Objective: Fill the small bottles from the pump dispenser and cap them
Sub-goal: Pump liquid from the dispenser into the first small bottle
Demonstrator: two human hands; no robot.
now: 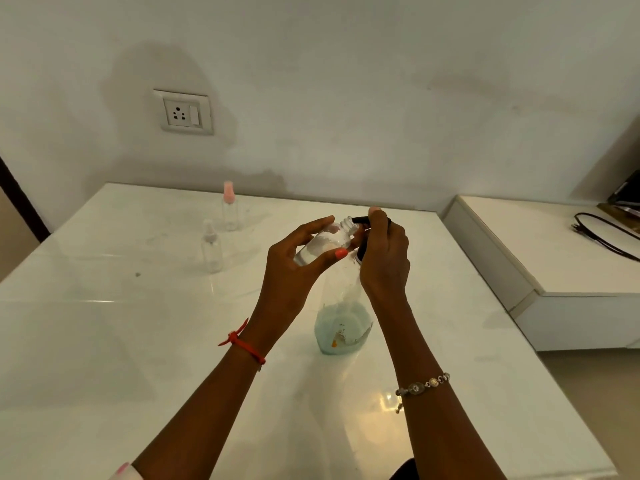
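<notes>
The left hand point(294, 258) holds a small clear plastic bottle point(325, 242) in the air above the glossy white desk point(138, 323). Its grip is closed round the bottle's body, fingers along the far side and the thumb, with a coral-painted nail, on the near side. The bottle is tilted, base down toward the left and open threaded neck up toward the right, and it has no cap. The neck sits just beside the spout of the black pump head point(362, 220), though whether they touch is unclear.

The right hand point(384, 258) is on that pump head. Its grip is closed over it, fingers curled down around it and one fingertip resting on top. The pump head tops a tall clear dispenser bottle point(341, 317), which stands upright on the desk between the forearms and holds pale blue-green liquid in its lower part only.

Two more small clear bottles stand upright on the desk, well to the left of the hands. The farther is a small bottle with a pink cap point(230, 211). The nearer is a small bottle with a clear cap point(211, 247).

A red thread band point(242, 344) circles the left wrist and a silver linked bracelet point(422, 384) the right. A white wall socket point(183, 112) is set in the pale wall behind the desk. To the right stands a low white cabinet point(571, 306) with a black cable point(602, 233) lying on top.
</notes>
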